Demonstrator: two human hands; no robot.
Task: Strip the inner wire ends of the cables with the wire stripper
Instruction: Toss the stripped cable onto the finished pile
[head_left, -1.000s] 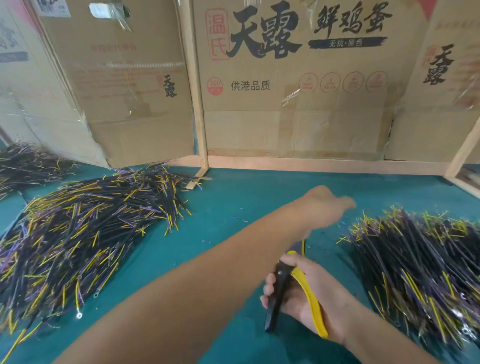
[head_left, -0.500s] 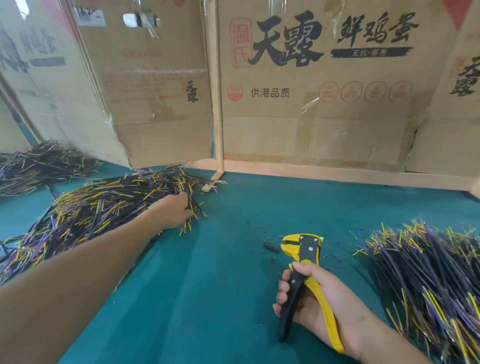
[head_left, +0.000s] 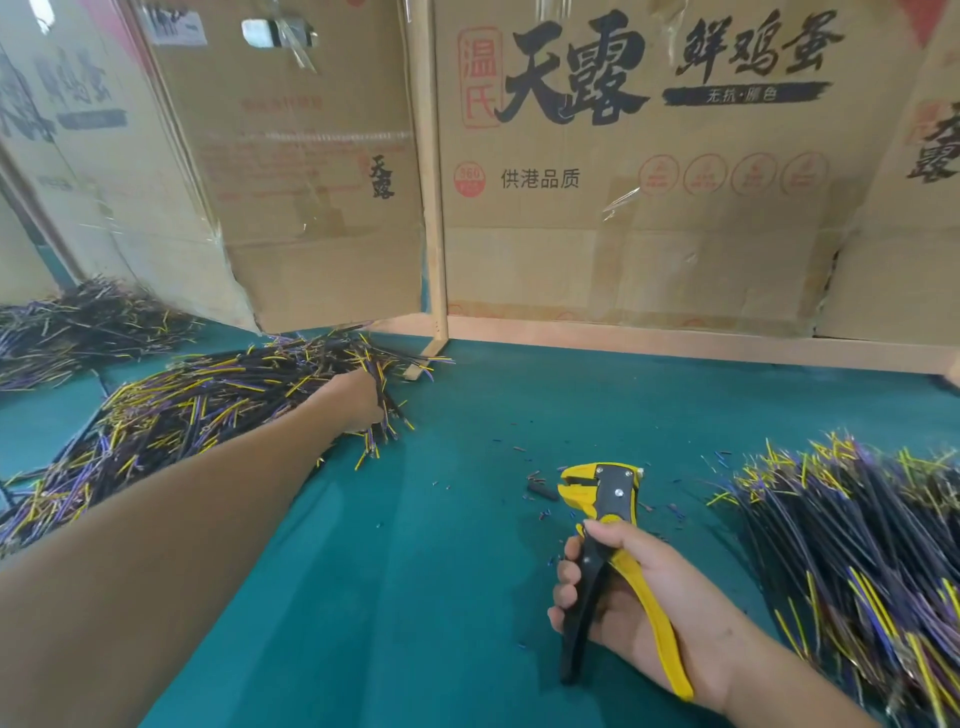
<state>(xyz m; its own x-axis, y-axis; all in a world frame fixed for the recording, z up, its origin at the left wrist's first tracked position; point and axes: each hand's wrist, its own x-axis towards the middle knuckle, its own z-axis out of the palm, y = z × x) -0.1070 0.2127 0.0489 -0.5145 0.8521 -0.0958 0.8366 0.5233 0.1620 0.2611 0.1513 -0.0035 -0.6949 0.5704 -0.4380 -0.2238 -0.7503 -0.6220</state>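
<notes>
Green-covered table (head_left: 441, 597) backed by printed cardboard panels (head_left: 649, 208)

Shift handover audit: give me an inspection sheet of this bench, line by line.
Surface: green mat.
Job's things: wire stripper, jaws empty.
Clutter: insulation scraps near the stripper head.
Grippers: left hand reaches into the left cable pile, grip hidden; right hand grips the stripper handles.
Cables: right cable pile; another pile far left.
Surroundings: cardboard panels on a wooden frame.
</notes>
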